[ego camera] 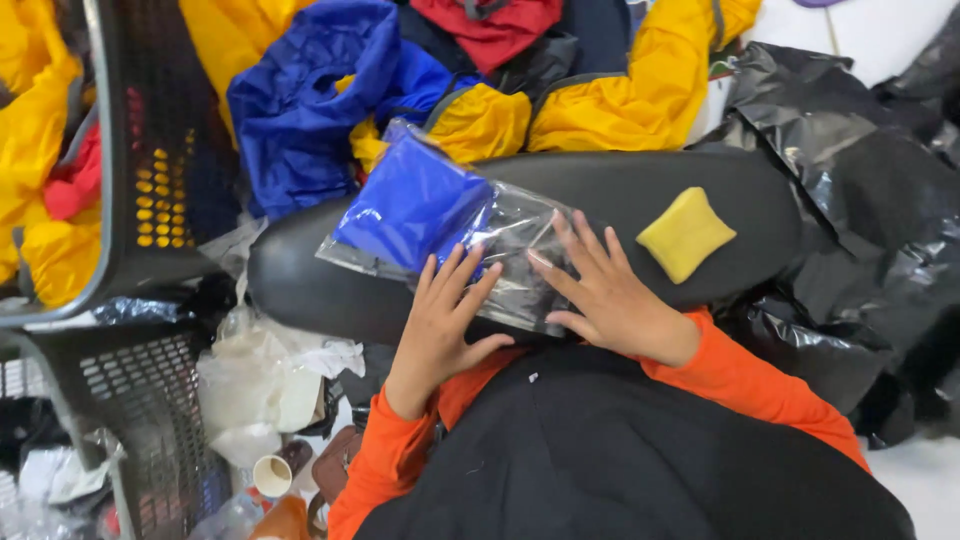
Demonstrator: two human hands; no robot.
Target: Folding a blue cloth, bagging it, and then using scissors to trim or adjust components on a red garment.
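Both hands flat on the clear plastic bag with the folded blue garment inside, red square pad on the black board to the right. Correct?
Not quite: the square pad is yellow, not red. The head view shows both the left hand and right hand flat on the clear plastic bag with the folded blue garment inside, on the black board.

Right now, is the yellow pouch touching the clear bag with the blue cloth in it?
Apart. The head view shows the yellow pouch lying alone on the black surface, with bare black between it and the clear bag.
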